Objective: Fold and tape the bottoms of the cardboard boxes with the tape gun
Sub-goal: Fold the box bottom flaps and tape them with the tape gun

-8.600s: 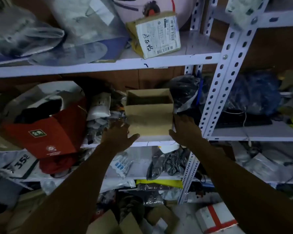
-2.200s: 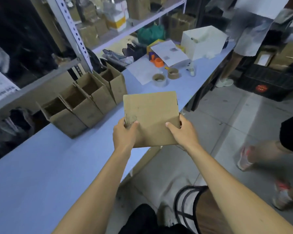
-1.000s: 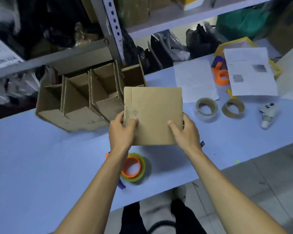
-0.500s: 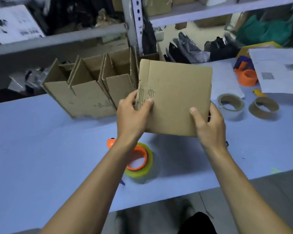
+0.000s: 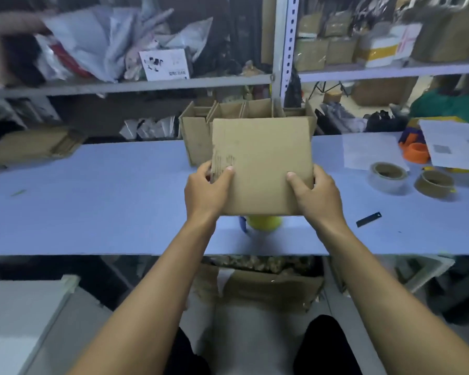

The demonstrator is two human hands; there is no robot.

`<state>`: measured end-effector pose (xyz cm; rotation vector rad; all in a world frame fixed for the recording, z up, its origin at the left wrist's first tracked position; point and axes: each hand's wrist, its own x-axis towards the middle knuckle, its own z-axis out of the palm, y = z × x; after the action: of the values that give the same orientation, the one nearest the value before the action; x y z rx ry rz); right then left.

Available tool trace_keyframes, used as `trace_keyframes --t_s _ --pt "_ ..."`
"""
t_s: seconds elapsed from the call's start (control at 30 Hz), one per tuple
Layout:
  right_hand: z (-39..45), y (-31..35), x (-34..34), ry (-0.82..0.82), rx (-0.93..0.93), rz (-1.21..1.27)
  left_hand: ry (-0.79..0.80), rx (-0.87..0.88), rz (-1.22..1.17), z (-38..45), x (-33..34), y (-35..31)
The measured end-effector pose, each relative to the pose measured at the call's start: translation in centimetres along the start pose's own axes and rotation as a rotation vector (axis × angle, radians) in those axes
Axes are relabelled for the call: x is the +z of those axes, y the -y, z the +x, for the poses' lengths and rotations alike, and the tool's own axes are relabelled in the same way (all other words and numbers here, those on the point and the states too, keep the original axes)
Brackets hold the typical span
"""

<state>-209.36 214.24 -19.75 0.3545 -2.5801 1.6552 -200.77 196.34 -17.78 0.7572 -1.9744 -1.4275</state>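
Observation:
A flattened brown cardboard box (image 5: 263, 163) is held upright above the light blue table (image 5: 106, 201). My left hand (image 5: 206, 193) grips its lower left corner, thumb on the front face. My right hand (image 5: 318, 196) grips the lower right corner the same way. Under the box, a yellow tape roll (image 5: 263, 222) peeks out; the rest of the tape gun is hidden. Behind stand several open-topped assembled boxes (image 5: 198, 131) in a row.
Two tape rolls (image 5: 387, 177) (image 5: 435, 183) lie at the right, with an orange dispenser (image 5: 414, 151) and paper sheets (image 5: 455, 146) beyond. A small black blade (image 5: 368, 219) lies near the table's front edge. Cluttered metal shelves (image 5: 146, 83) rise behind. A carton (image 5: 268, 288) sits under the table.
The view has swung to face the table squarely. Both hands kept hold of the flat box, which now covers most of the tape gun beneath it.

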Motion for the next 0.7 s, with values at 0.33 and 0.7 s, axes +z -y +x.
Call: trace_keyframes --t_s 0.33,0.7 --pt "-1.1 2.4 10.0 0.171 -0.107 -0.109 -0.201 -0.16 0.12 0.9 -7.3 7.8" --pt "2.9 3.2 18.7 0.342 -0.205 -0.248 -0.259 -0.268 0.176 4.6 -10.1 13.1"
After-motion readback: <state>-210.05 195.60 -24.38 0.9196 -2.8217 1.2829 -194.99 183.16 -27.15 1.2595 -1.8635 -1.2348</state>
